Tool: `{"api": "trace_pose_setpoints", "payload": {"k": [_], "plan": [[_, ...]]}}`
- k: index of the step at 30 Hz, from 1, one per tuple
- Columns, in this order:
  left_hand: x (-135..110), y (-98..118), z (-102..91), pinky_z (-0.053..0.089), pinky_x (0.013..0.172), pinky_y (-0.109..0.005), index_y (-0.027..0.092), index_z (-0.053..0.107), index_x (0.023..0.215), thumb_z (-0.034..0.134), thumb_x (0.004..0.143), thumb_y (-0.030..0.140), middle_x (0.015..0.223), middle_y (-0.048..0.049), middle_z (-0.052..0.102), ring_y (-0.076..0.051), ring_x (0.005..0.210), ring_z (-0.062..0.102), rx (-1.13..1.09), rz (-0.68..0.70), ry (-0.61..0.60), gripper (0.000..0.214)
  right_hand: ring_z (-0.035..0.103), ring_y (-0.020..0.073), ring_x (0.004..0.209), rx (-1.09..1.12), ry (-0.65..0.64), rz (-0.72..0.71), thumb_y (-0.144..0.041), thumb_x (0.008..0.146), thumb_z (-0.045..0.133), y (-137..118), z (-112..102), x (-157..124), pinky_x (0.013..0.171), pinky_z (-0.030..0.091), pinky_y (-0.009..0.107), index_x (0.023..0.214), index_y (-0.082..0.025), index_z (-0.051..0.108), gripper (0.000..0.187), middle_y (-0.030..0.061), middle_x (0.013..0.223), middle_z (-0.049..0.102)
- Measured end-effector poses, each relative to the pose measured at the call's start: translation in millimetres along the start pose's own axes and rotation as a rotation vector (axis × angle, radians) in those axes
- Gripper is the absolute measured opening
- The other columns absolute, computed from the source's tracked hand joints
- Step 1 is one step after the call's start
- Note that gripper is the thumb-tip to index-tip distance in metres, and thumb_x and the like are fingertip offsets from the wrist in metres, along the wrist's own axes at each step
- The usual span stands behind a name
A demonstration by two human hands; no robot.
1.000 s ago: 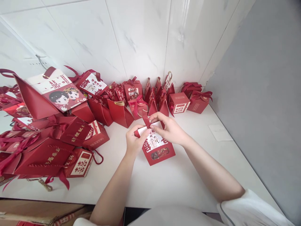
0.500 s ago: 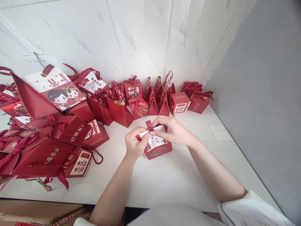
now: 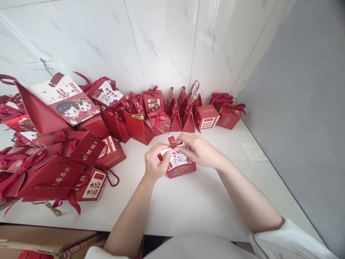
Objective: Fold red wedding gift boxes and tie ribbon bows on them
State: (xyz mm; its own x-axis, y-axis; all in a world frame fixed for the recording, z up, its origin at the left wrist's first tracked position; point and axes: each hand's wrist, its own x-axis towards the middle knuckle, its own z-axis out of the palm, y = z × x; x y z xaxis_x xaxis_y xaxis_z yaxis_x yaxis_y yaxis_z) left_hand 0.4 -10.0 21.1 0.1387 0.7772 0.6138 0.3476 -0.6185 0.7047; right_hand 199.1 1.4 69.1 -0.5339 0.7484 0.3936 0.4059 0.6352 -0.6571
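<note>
A small red gift box (image 3: pixel 180 166) with a cartoon couple on its white panel stands on the white counter (image 3: pixel 205 201) in front of me. My left hand (image 3: pixel 154 162) pinches one end of the box's red ribbon (image 3: pixel 172 141) at its left top corner. My right hand (image 3: pixel 198 149) is closed on the ribbon at the box's top, fingertips meeting the left hand's over the lid. Part of the lid is hidden under my fingers.
Many red gift boxes and bags lie piled at the left (image 3: pixel 54 158) and stand in a row along the tiled wall (image 3: pixel 167 111), ending with two ribboned boxes (image 3: pixel 228 113). A white slip of paper (image 3: pixel 250 151) lies at the right. A grey wall bounds the right side.
The box has tipped from leaning back toward me to standing more upright, and both hands have drawn closer together over its top with the ribbon.
</note>
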Motion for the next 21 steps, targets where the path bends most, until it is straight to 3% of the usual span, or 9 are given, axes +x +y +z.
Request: {"api": "trace_pose_setpoints", "payload": {"k": [12, 17, 21], "plan": [[5, -3, -8.3, 0.047, 0.063, -0.028, 0.019, 0.066, 0.081, 0.065, 0.087, 0.029, 0.074, -0.0032, 0.065, -0.016, 0.066, 0.060, -0.062, -0.060, -0.103, 0.012, 0.057, 0.0178, 0.080, -0.034, -0.038, -0.099, -0.016, 0.099, 0.049, 3, -7, 2, 0.074, 0.044, 0.031, 0.091, -0.019, 0.060, 0.014, 0.0035, 0.086, 0.062], [6, -4, -11.0, 0.048, 0.067, -0.028, 0.020, 0.068, 0.089, 0.064, 0.088, 0.027, 0.082, -0.0038, 0.069, -0.016, 0.071, 0.063, -0.096, -0.116, -0.176, 0.008, 0.057, 0.0156, 0.075, 0.001, -0.086, 0.018, -0.017, 0.100, 0.050, -3, -14, -2, 0.066, 0.042, 0.028, 0.091, -0.018, 0.063, 0.016, 0.0023, 0.085, 0.064], [7, -2, -9.7, 0.051, 0.077, -0.030, 0.020, 0.067, 0.098, 0.066, 0.086, 0.024, 0.090, -0.0049, 0.070, -0.018, 0.081, 0.066, -0.100, -0.090, -0.137, 0.012, 0.059, 0.0145, 0.076, 0.041, -0.108, 0.100, -0.018, 0.096, 0.055, -7, -19, -5, 0.065, 0.043, 0.027, 0.098, -0.021, 0.066, 0.011, 0.0016, 0.093, 0.067]]}}
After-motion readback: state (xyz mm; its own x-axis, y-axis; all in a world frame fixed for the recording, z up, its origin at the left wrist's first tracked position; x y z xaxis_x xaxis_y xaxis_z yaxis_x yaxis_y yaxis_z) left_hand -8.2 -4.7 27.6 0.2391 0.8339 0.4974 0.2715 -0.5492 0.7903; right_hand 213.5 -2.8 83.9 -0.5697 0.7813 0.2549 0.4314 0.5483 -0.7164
